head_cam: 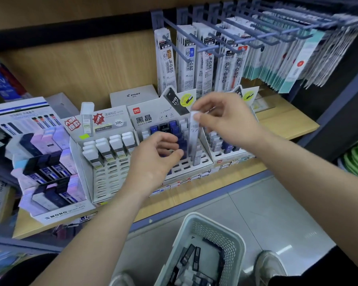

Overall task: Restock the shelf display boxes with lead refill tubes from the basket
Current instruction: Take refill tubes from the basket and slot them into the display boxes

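A white display box (207, 159) with blue, black and white lead refill tubes stands at the middle of the shelf. My right hand (221, 118) pinches the top of a white-capped refill tube (195, 139) that stands upright in the box's right column. My left hand (155, 155) curls its fingers around dark blue tubes (181, 144) in the box's middle rows. A pale perforated basket (225, 234) sits on the floor below, holding several black tubes (187, 256).
A second display box (95, 178) with white-capped tubes stands left, with a Mono box (58, 215) further left. Another box (227, 155) stands right. Refill packs (194, 65) hang on hooks above. The wooden shelf edge (194, 195) runs in front. My shoes (269, 267) flank the basket.
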A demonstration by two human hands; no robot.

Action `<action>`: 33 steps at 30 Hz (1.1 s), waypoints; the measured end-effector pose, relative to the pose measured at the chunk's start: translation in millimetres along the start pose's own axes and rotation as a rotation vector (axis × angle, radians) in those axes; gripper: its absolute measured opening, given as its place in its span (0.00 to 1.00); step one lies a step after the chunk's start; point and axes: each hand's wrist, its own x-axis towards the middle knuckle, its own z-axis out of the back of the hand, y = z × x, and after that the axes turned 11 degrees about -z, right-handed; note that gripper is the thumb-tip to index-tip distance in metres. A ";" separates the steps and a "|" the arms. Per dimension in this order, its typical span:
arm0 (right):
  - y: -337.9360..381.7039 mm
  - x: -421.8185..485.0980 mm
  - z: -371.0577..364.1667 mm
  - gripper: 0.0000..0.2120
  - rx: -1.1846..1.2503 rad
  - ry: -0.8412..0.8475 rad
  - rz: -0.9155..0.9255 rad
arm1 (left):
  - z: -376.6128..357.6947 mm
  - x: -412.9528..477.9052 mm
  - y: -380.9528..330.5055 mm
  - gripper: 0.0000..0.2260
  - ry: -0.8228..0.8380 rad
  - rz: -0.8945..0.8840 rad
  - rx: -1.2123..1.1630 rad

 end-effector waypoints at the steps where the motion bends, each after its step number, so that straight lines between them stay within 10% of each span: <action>1: -2.9 2.8 10.8 0.04 -0.008 -0.049 0.007 | 1.2 0.8 0.3 0.10 0.016 -0.036 0.110; 10: -52.3 23.5 8.8 0.05 -0.242 -0.113 -0.043 | 5.4 2.7 18.5 0.28 0.272 -0.088 0.735; 33: -76.6 33.8 -11.1 0.09 -0.555 -0.035 0.025 | 14.1 1.2 27.1 0.28 0.328 -0.124 0.703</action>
